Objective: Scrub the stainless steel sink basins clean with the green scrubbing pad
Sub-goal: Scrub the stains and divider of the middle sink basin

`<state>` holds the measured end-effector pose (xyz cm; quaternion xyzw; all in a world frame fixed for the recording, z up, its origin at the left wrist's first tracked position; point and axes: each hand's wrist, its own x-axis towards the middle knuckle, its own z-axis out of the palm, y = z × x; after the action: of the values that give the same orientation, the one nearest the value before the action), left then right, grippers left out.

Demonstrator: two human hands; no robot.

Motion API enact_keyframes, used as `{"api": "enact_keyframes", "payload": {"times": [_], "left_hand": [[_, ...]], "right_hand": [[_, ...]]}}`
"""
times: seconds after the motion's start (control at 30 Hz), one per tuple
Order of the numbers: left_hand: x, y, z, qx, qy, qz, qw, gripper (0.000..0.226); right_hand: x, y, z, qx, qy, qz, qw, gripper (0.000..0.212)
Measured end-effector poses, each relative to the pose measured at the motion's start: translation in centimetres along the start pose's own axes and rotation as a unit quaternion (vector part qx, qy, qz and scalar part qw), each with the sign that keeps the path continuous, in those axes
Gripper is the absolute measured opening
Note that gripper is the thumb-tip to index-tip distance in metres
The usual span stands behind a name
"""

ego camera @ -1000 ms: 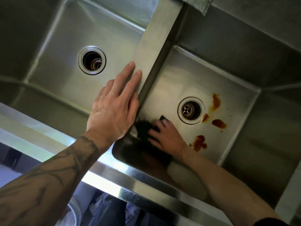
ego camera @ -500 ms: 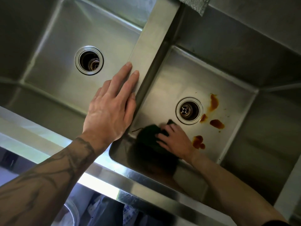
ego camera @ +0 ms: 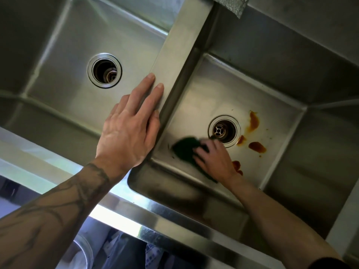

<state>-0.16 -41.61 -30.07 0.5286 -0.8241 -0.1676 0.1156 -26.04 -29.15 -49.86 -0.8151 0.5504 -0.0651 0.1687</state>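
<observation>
We are looking into a kitchen, probably a commercial one. A deep steel double sink (ego camera: 180, 55) is filling the view, the left drain (ego camera: 104, 70) and right drain (ego camera: 224, 131) are sitting in its basins (ego camera: 64, 55), and brown sauce-like stains (ego camera: 257, 147) are lying beside the right drain.

- grey textured sheet (ego camera: 231, 4) poking in at the top edge, one corner hanging down, can't tell what it's made of
- shiny round metal rim (ego camera: 82, 251) at the bottom left, mostly cut off, maybe a bowl or pot
- blue and white patterned fabric (ego camera: 153, 256) at the bottom middle, shadowy and blurry
</observation>
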Motion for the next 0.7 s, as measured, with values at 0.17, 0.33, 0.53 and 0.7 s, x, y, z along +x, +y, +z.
{"api": "enact_keyframes", "payload": {"times": [0.17,0.33,0.53,0.7], "left_hand": [[-0.1,0.1,0.0,0.005,0.005,0.003,1.0,0.051],[-0.1,0.1,0.2,0.009,0.012,0.005,1.0,0.051],[-0.1,-0.2,0.5,0.008,0.02,0.004,1.0,0.05],[-0.3,-0.1,0.4,0.005,0.016,0.001,1.0,0.05]], "right_hand": [[1.4,-2.4,0.8,0.015,0.045,0.169,0.985,0.025],[-5.5,-0.5,-0.1,0.002,-0.079,-0.081,0.994,0.027],[0.0,-0.1,-0.2,-0.022,0.058,0.174,0.983,0.026],[-5.4,-1.4,0.2,-0.023,-0.058,-0.04,0.997,0.029]]}}
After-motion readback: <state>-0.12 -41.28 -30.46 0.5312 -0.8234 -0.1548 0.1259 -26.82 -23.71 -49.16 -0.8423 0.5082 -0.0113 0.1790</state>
